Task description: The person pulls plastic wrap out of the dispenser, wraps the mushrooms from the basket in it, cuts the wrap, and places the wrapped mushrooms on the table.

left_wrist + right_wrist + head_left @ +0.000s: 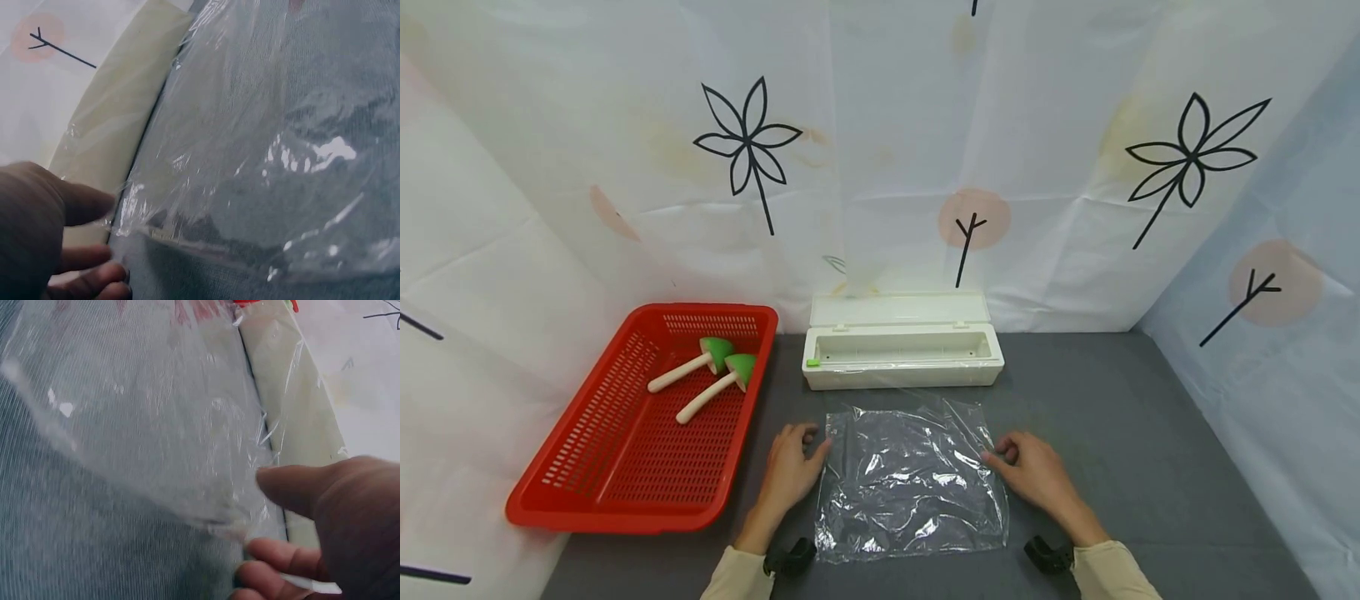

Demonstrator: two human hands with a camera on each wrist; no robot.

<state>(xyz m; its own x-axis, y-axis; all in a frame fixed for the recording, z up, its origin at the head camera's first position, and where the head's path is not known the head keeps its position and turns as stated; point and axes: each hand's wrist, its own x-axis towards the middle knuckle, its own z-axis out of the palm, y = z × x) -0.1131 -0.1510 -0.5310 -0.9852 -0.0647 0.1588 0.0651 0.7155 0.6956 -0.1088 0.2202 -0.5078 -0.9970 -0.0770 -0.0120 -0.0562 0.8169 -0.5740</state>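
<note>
A sheet of clear plastic wrap (pixel 910 483) lies crinkled on the grey table, its far end running up to the front of a white wrap dispenser (pixel 902 377). At the sheet's left edge is my left hand (pixel 790 467), thumb tip beside the film. In the left wrist view, a gap separates the thumb (pixel 87 203) from the loosely bent fingers. My right hand (pixel 1033 471) is at the opposite edge, its thumb overlapping the film. The right wrist view shows that thumb (pixel 294 484) apart from the fingers, with a film corner (pixel 234 531) right at the index fingertip.
On the left stands a red plastic basket (pixel 730 467) holding two toy mushrooms with green caps (pixel 741 367) and pale stems. The dispenser's lid (pixel 898 308) is raised, and a small green slider (pixel 813 362) sits at its left end. Patterned white cloth (pixel 880 167) rises behind the table.
</note>
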